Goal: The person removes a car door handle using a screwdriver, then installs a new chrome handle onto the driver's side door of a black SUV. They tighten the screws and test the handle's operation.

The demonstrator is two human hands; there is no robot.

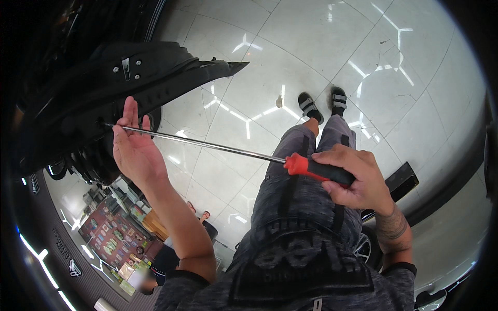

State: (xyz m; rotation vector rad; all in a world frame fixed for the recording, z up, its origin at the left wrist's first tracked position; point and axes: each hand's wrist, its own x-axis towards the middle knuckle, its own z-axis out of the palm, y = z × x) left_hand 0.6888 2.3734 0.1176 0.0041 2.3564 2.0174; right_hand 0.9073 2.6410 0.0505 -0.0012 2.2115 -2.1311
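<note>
A long screwdriver (pixel 218 147) with a bright metal shaft and a red and black handle lies across the view, slanting up to the left. My right hand (pixel 358 173) is closed round its handle, in front of my thighs. At the other end, my left hand (pixel 137 150) pinches the shaft near its tip between thumb and index finger, palm up, the other fingers stretched out. The tip meets a dark recess in a black vehicle body part (pixel 171 70). Whether it sits on a screw cannot be made out. On that part, a small metal plate (pixel 126 69) has bright fasteners beside it.
Pale, glossy floor tiles (pixel 290 46) lie below and ahead. At the right is a light-coloured car (pixel 451 233) with a wheel (pixel 363 249). At lower left, a person in dark clothes (pixel 166 254) is near a display board (pixel 111 233) hung with small items.
</note>
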